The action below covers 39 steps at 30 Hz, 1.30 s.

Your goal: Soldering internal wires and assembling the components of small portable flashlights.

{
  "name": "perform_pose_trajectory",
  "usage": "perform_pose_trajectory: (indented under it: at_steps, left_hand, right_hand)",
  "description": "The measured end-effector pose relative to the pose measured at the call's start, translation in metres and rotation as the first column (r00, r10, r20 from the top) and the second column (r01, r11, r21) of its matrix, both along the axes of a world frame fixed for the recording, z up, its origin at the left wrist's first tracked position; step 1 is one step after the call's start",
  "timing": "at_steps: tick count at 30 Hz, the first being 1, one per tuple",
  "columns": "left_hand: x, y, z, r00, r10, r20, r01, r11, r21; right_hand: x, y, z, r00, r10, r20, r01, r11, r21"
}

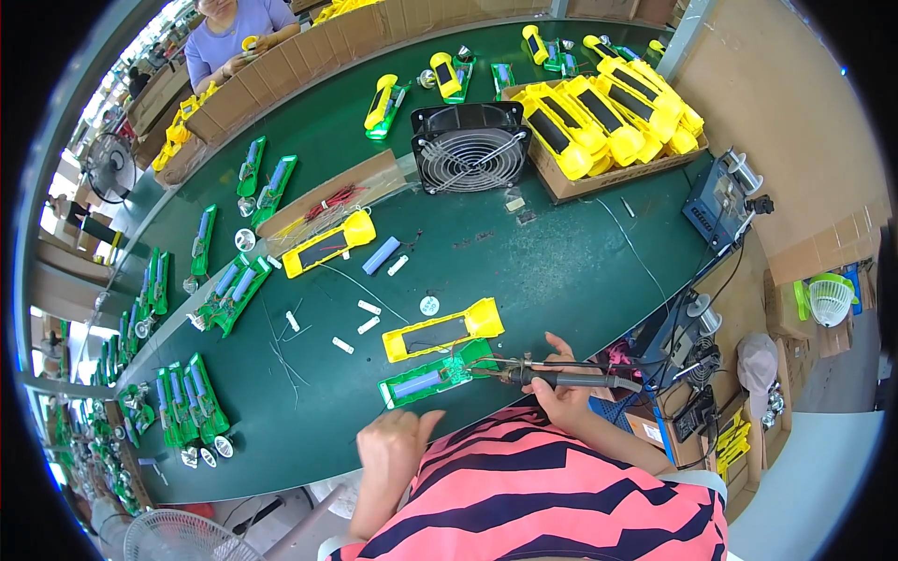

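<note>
My right hand (557,388) is wrapped around a soldering iron (585,380), whose tip end reaches left over a green lamp housing (398,395). Inside that housing lie a blue battery cell (417,384) and a green circuit board (456,368). Just below its left end, my left hand (391,447) is closed at the table's front edge, thumb pointing right; whatever its curled fingers may hold is hidden. A yellow lamp cover with a dark panel (440,333) lies right behind the green housing.
Small white pieces (369,325) and a loose blue cell (381,255) lie to the left. A black fan (470,154) stands beside a box of yellow covers (613,168). Blue soldering stations (716,201) are at right. Several green housings (192,402) line the left. A person (234,42) sits across.
</note>
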<state>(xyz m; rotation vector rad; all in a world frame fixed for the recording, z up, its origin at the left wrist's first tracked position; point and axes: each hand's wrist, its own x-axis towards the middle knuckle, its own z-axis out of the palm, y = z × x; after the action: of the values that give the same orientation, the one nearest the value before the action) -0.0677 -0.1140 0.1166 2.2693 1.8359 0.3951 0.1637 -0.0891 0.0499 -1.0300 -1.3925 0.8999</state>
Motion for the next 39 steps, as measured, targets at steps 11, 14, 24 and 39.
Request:
perform_pose_trajectory:
  at_steps: [11,14,24,39]
  left_hand:
    - [0.006,0.016,-0.014,0.972,-0.135,0.191,0.086,0.966,0.245]
    - [0.017,0.018,-0.033,0.952,-0.147,0.268,0.078,0.965,0.251]
    - [0.024,0.025,-0.027,0.969,-0.220,0.113,0.198,0.964,0.176]
    - [0.024,0.025,-0.025,0.968,-0.216,0.128,0.196,0.969,0.151]
  right_hand:
    - [-0.001,0.002,0.001,0.999,0.026,0.025,-0.024,0.998,-0.052]
    - [0.000,0.000,0.003,0.999,0.014,0.030,-0.012,0.998,-0.058]
    - [0.001,0.001,0.000,1.000,0.003,0.010,-0.002,0.996,-0.087]
    - [-0.004,0.003,-0.008,1.000,-0.010,0.014,0.011,0.999,-0.047]
